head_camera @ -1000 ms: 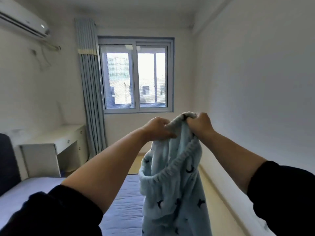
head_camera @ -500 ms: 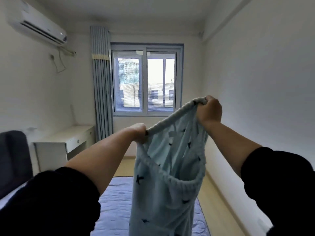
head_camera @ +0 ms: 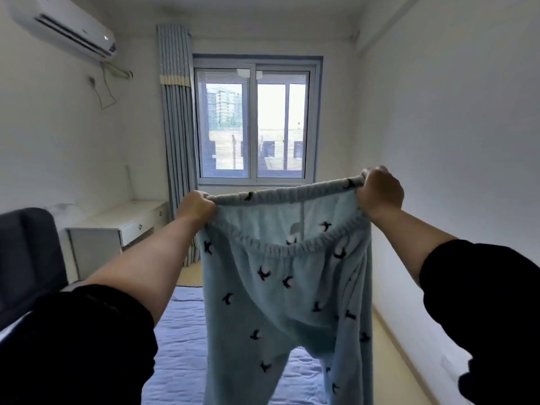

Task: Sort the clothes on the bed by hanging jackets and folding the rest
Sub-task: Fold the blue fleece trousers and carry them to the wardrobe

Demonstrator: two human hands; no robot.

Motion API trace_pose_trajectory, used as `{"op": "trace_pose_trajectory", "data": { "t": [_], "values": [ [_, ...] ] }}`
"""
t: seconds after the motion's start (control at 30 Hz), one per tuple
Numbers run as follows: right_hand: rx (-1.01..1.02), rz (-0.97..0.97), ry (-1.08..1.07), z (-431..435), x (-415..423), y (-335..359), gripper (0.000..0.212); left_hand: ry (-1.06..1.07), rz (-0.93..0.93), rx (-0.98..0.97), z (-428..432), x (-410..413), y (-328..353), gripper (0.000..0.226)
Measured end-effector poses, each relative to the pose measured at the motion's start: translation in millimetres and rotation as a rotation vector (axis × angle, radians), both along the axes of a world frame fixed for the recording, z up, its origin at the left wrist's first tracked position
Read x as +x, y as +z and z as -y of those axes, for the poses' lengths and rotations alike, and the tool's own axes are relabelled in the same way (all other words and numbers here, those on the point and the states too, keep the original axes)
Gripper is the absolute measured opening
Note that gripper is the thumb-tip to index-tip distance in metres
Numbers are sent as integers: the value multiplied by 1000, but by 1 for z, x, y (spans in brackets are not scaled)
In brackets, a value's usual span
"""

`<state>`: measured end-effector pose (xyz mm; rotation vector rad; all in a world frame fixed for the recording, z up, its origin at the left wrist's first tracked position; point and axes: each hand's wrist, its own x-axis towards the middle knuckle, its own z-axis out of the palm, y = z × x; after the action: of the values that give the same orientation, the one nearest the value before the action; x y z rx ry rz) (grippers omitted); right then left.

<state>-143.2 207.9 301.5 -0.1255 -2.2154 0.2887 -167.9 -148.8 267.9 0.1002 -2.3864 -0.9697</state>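
Bedroom window (head_camera: 254, 127) behind, bed (head_camera: 178, 346) below the grip: left hand (head_camera: 196, 207) and right hand (head_camera: 380, 192) each clench a waistband (head_camera: 286, 193) end; pajama pants (head_camera: 280, 302) hang between and beneath them, not yet folded, so folding seems barely begun

Trousers (head_camera: 280, 287): hanging by the waistband between left hand (head_camera: 197, 207) and right hand (head_camera: 380, 191), over the bed (head_camera: 178, 346), before the window (head_camera: 254, 124).
Curtain (head_camera: 178, 127): hanging just left of the window.
Desk (head_camera: 117, 226): standing against the left wall, beside the curtain.
Air conditioner (head_camera: 64, 27): sitting high on the left wall.
Headboard (head_camera: 26, 252): standing far left, before the desk.
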Motion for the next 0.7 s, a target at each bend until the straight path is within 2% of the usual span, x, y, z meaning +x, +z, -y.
{"op": "trace_pose_trajectory", "data": {
  "t": [0.1,0.17,0.23,0.3,0.37,0.43,0.47,0.53,0.6,0.7],
  "values": [
    [446,152,-83,-8,1,-22,28,49,33,154,-2,-3,-2,32],
    [531,352,-155,-15,3,-36,30,167,35,269,-5,-3,-1,34],
    [371,523,-245,-25,6,-50,28,231,86,373,-7,-2,-2,35],
    [56,620,-240,-31,7,-57,22,220,156,496,-8,1,-6,37],
    [-292,670,-23,-30,2,-61,11,103,270,546,-8,3,-13,40],
    [-567,651,288,-21,0,-64,15,-108,407,521,-13,7,-23,37],
    [-629,615,385,-16,-1,-67,20,-166,466,482,-16,10,-26,32],
    [-651,547,443,-10,-4,-72,27,-170,531,361,-16,14,-31,22],
    [-632,479,385,-9,-8,-79,26,-183,553,256,-10,15,-37,19],
    [-641,379,231,-13,-14,-90,20,-208,544,242,2,15,-47,17]
  ]
}}
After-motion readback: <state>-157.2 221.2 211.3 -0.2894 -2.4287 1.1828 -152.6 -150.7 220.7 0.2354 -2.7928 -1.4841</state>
